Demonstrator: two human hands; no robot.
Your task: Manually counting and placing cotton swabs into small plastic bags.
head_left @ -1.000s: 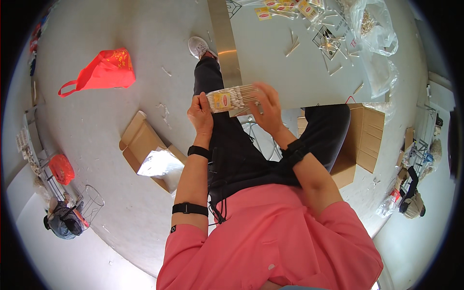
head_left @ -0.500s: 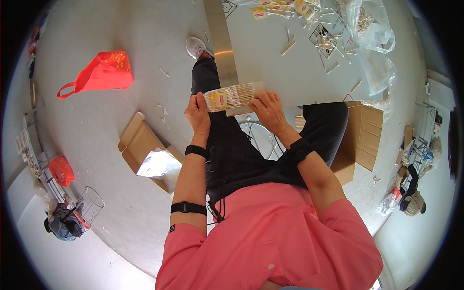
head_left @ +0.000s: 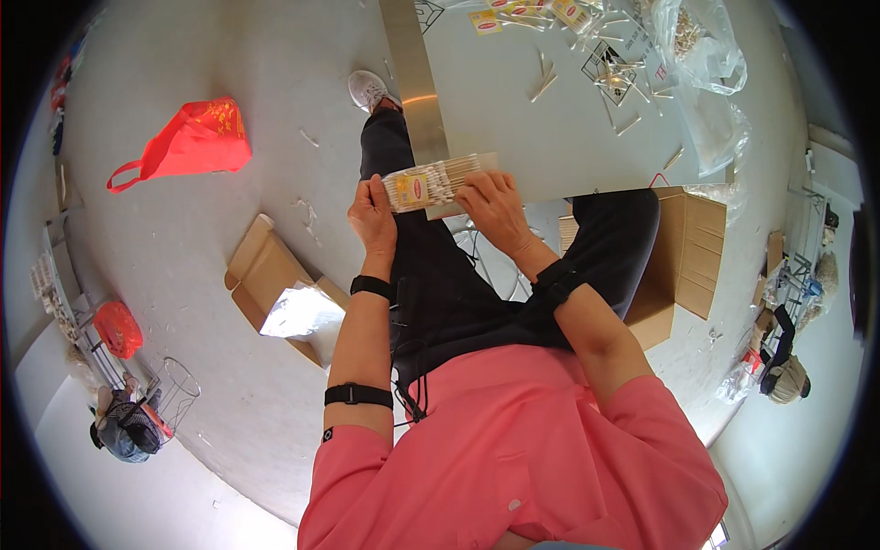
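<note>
Head view: a yellow-labelled pack of cotton swabs (head_left: 440, 181) is grasped at its left end by the left hand (head_left: 372, 220) and is held at the near left corner of the table (head_left: 513, 128). Its right end is touched by the right hand (head_left: 498, 209), bent; whether it is gripped there cannot be told. Loose swabs (head_left: 544, 82) are scattered farther back, near a clear plastic bag (head_left: 724, 66).

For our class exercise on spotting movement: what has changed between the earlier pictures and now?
The right hand, blurred and spread a second ago, now has its fingers bunched slightly further left, at the right end of the pack of cotton swabs; a grip is unclear. The left hand still holds the pack's left end. The red bag and loose swabs stayed put.
</note>
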